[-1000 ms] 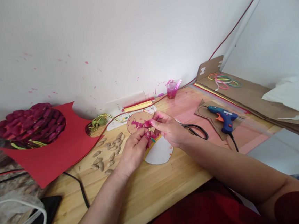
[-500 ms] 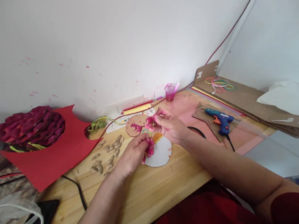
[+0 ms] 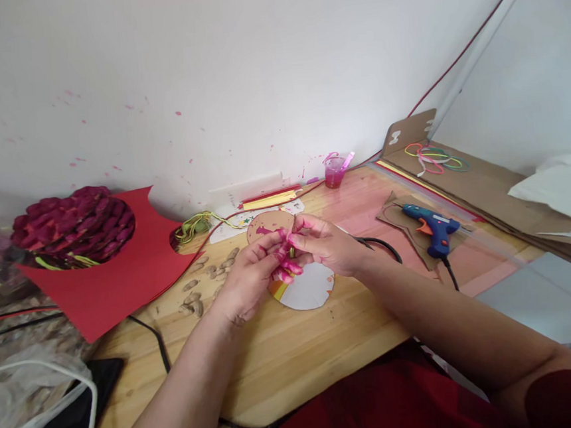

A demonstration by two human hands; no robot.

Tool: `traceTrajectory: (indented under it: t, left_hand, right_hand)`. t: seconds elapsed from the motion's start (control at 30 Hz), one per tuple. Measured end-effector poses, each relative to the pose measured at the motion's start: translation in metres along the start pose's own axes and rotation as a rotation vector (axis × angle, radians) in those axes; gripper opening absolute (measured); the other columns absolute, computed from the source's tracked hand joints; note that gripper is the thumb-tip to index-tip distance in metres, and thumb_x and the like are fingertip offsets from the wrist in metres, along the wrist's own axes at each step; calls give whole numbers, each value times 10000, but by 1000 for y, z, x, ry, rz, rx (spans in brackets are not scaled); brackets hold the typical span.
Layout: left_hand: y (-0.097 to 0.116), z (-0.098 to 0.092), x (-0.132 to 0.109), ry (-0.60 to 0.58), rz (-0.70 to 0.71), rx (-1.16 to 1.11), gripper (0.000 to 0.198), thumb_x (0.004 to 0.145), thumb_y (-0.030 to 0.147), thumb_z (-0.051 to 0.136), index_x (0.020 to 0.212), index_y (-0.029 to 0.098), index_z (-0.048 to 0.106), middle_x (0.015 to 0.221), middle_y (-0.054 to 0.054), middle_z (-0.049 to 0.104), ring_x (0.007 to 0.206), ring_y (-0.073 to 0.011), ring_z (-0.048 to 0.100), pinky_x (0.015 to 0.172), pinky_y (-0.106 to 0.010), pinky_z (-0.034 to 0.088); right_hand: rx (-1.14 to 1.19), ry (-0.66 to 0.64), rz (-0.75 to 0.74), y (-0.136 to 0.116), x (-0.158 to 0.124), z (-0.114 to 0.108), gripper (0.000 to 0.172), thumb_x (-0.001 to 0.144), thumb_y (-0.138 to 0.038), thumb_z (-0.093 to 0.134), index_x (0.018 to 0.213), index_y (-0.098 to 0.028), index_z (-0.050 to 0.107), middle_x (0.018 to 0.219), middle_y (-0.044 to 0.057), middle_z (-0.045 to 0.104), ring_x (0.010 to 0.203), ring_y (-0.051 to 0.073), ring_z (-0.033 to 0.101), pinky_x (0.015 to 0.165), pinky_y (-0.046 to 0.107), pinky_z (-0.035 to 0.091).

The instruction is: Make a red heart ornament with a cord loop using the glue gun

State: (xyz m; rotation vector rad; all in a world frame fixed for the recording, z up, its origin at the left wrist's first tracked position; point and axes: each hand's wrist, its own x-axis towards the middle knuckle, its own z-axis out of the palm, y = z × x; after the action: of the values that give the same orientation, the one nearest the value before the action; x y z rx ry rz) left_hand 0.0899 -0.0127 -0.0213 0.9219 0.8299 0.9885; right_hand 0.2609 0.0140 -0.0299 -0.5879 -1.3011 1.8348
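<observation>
My left hand [image 3: 255,270] and my right hand [image 3: 332,244] meet over the middle of the table, both with pink-stained fingers pinched closed. Between the fingertips shows a small bit of yellow-green yarn [image 3: 291,252]; the rest of what they hold is hidden. Beneath the hands lies a round white card disc [image 3: 310,292] with an orange-yellow patch. Just behind it is a brown cardboard disc [image 3: 271,222] blotched with magenta paint. Several unshelled peanuts [image 3: 193,297] lie to the left of my left hand.
At left, magenta-painted peanuts [image 3: 73,222] cover a round piece on red card [image 3: 116,282]. A yarn bundle [image 3: 197,228] lies near the wall. A cup of pink paint [image 3: 335,175] stands at the back. A blue glue gun [image 3: 431,226] rests on cardboard at right.
My right hand has come down and in to meet my left hand, closing the gap between their fingertips. The view has shifted slightly left, so the scene sits further right.
</observation>
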Motion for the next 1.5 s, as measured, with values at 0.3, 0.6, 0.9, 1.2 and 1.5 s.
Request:
traceTrajectory:
  t: [0.3, 0.6, 0.9, 1.2, 1.5]
  left_hand:
    - [-13, 5, 2, 50, 145, 216, 282, 819, 420, 716, 898, 151, 692, 650, -6, 631, 574, -112, 575, 572, -228, 488]
    - [-17, 7, -6, 226, 435, 839, 199, 917, 322, 575, 995, 208, 718, 786, -5, 677, 671, -140, 543, 642, -233, 396]
    - [-14, 8, -7, 193, 525, 1027, 215, 929, 225, 512, 1010, 212, 711, 862, -41, 714, 740, -183, 601, 709, -264, 405]
    - [-19, 4, -4, 192, 546, 1215, 225, 968, 219, 428, 846, 180, 613, 738, -19, 618, 657, -151, 522, 641, -265, 367]
    - [-19, 4, -3, 140, 462, 1220, 198, 970, 212, 394, 817, 199, 518, 735, -11, 576, 652, -146, 498, 631, -265, 355]
  right_hand:
    - [68, 173, -11, 4, 3, 0, 350, 761, -398, 808, 801, -209, 515, 756, -37, 640, 643, 131, 611, 671, 351, 525]
    - [10, 367, -60, 7, 4, 5, 344, 695, -409, 822, 749, -196, 557, 832, -15, 648, 718, 120, 575, 654, 272, 439]
    - [-41, 397, -100, 8, 5, 8, 343, 686, -428, 816, 724, -199, 564, 769, -12, 645, 697, 121, 554, 635, 270, 419]
    - [-41, 405, -105, 12, 6, 8, 334, 676, -408, 819, 719, -184, 575, 716, -26, 634, 656, 106, 559, 605, 248, 406]
    - [-52, 402, -131, 8, 6, 7, 313, 698, -375, 803, 733, -181, 559, 703, -15, 663, 614, 106, 593, 590, 253, 406]
